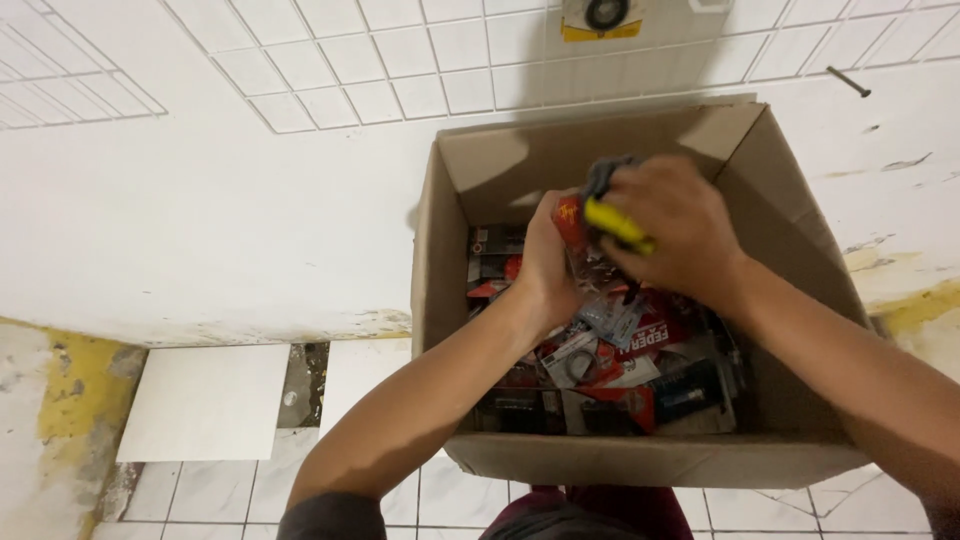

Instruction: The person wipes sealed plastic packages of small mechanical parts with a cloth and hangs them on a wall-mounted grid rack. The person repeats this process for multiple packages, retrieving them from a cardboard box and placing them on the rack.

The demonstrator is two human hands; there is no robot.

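Forearms: both are seen reaching from the lower edge of the view up into a cardboard box (640, 462), whose near wall lies closest to the camera.
Left hand (548, 262): it is held inside the box, its fingers closed around a red and clear packet (572, 222) raised above the rest of the contents.
Right hand (680, 232): it is placed just beside the left, its fingers wrapped over a yellow and grey object (612, 215); what kind of object it is cannot be told, as it is blurred.
Packet and object: they are held touching each other, above the middle of the box and toward its far wall.
Box contents: a heap of small packets (620, 370) in red, grey and black is seen filling the bottom.
Box flaps: the far flap (500, 155) is stood upright against the wall behind.
Floor: white tiles (205, 400) are seen to the left of the box, with yellow stains (70, 385) at the edge.
Wall: white tiles (400, 60) are seen at the top, and a screw (848, 81) lies at the upper right.
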